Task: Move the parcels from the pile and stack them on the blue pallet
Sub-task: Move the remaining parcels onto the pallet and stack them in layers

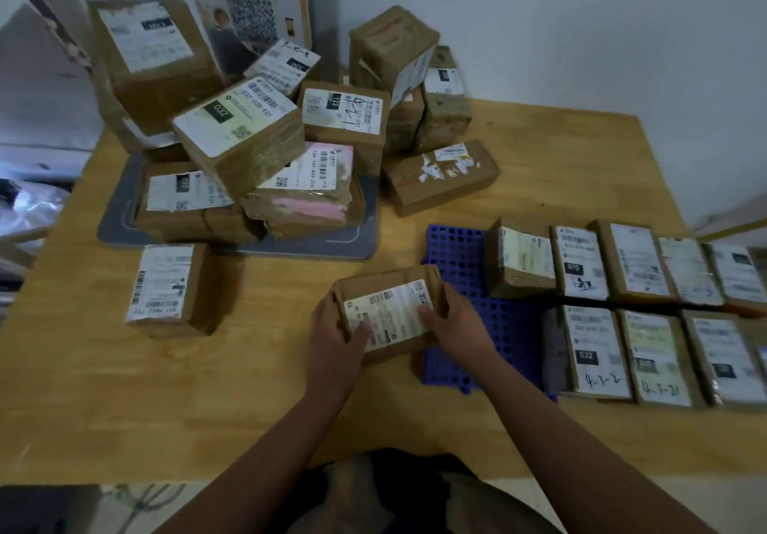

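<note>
Both hands on one brown parcel here: left hand curled round its near-left end, right hand gripping the right end, thumb across the white label. The parcel sits at the left edge of the blue pallet, half over the wooden table. Two rows of parcels already lie on the pallet to the right. The pile rises at the back on a grey tray, one box standing alone beside it
</note>
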`<state>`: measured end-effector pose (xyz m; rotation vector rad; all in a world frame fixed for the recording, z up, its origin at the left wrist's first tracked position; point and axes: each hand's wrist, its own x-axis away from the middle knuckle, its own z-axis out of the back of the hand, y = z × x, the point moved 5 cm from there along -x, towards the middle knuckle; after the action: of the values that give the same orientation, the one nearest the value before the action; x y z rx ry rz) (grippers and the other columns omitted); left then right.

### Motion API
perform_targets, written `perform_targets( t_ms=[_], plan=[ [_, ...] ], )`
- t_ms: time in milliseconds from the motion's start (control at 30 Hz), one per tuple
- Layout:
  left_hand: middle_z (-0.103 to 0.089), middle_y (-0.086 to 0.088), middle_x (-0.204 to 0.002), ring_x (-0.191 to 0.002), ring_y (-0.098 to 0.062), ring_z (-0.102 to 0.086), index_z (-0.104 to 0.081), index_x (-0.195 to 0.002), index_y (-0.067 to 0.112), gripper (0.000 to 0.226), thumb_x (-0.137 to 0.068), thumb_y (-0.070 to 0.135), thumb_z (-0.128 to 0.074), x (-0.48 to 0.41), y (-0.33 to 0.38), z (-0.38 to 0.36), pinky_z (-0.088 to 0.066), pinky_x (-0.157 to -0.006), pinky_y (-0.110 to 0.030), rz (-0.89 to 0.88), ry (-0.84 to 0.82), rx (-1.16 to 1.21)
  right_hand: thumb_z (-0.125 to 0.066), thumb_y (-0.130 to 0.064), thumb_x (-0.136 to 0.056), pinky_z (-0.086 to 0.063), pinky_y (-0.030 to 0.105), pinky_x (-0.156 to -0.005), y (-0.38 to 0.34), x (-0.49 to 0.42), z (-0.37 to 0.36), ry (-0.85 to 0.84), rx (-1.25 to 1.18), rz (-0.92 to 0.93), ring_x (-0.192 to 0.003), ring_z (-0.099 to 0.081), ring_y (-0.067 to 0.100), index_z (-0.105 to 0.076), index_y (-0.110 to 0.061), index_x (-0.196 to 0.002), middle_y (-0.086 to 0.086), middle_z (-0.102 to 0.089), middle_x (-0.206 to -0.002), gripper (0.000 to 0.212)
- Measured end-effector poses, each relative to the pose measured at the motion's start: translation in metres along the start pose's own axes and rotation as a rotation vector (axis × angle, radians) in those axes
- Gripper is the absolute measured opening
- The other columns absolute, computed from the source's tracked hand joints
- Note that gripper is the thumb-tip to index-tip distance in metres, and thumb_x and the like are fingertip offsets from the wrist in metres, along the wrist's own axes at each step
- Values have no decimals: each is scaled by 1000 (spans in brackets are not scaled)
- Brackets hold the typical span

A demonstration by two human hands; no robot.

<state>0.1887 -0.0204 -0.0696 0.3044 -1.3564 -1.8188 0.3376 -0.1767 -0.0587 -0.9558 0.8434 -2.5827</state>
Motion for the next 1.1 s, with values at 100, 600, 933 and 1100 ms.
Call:
perform_targets(
  t_ms=[100,600,933,1100],
  plan=[
    [-45,6,-132,-108,-8,-53,-40,-142,23,60,-88,30,-65,8,15,-22,-54,-87,-36,-37,-65,-26,-43,-75,-72,-56,48,-85,22,17,25,95,-20,-39,-105,-61,18,-41,-28,-139,-1,-56,-126,82],
    [-42,18,-130,-116,-3,-46,-5,-153,32,83,-93,35,-62,44,37,-117,-43,-95,-25,80,-531,-24,-59,-35,-93,-49,44,-97,85,65,71,146,108,-60,-123,-49,28,-12,-19,-153,9,-33,-148,78],
    [-43,11,-136,-123,-14,-49,-7,-153,32,80,-94,34,-61,50,45,-132,-45,-100,-33,122,-513,-55,-48,-33,-98,-38,41,-108,89,74,94,215,369,142,-141,-28,24,-30,-19,-149,4,-20,-159,55],
    [-57,6,-134,-114,-12,-59,-30,-146,32,62,-93,41,-59,56,41,-139,-49,-99,-39,121,-493,-110,-39,-33,-101,-17,39,-119,109,71,121,401,418,147,-145,-24,27,-30,-16,-151,12,-32,-155,53]
  ],
)
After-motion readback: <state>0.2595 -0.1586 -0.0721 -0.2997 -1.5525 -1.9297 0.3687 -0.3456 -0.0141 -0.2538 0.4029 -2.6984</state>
